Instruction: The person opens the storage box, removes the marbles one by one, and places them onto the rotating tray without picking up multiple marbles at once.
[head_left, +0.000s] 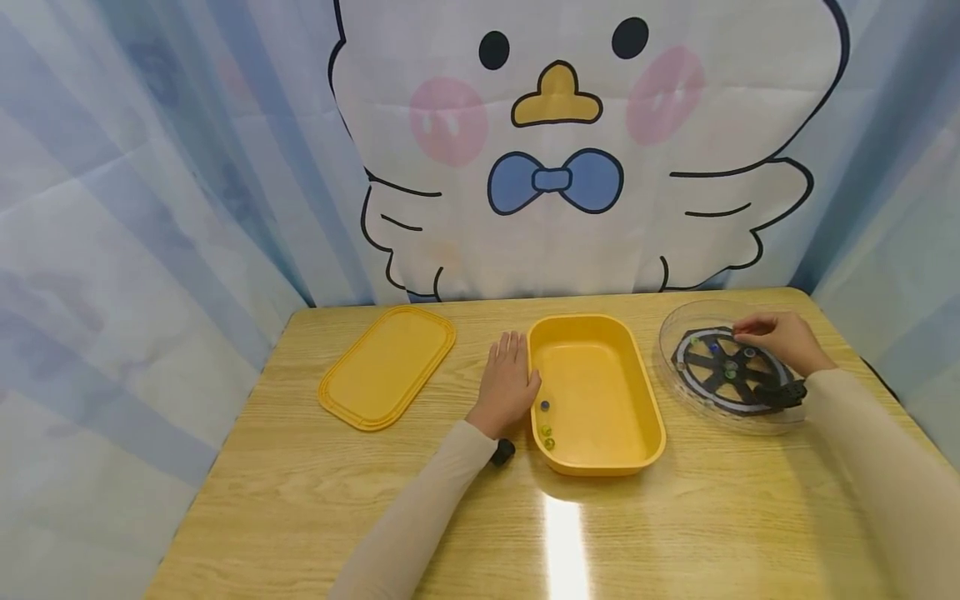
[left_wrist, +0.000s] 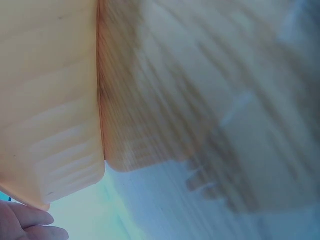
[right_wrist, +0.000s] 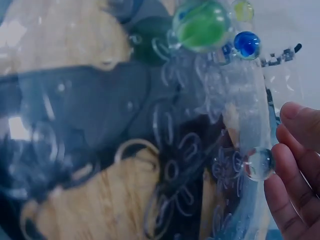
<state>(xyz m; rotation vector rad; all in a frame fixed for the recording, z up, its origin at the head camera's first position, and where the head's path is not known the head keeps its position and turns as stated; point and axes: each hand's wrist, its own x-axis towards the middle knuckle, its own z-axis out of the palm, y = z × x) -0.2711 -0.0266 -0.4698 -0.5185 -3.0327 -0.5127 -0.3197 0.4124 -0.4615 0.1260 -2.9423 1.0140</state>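
Note:
My left hand (head_left: 508, 385) lies against the left wall of the yellow bin (head_left: 600, 450), its fingers straight. Along the bin's left side, a dark blue marble (head_left: 544, 406) and several yellowish ones (head_left: 549, 443) rest on the floor. Over the clear round dish (head_left: 678, 321) is my right hand (head_left: 783, 337), fingers loosely bent downward. At those fingertips, in the right wrist view, sits a clear marble with a reddish tint (right_wrist: 259, 164), outside the grasp of thumb and index finger. Green (right_wrist: 201, 25), blue (right_wrist: 247, 45) and yellow (right_wrist: 243, 10) marbles show in the dish.
A flat yellow lid (head_left: 386, 367) lies left of the bin on the wooden table (head_left: 300, 500). Black wheel-shaped spokes (head_left: 738, 392) show through the dish. Behind the table hangs a curtain (head_left: 555, 250) with a cartoon bird.

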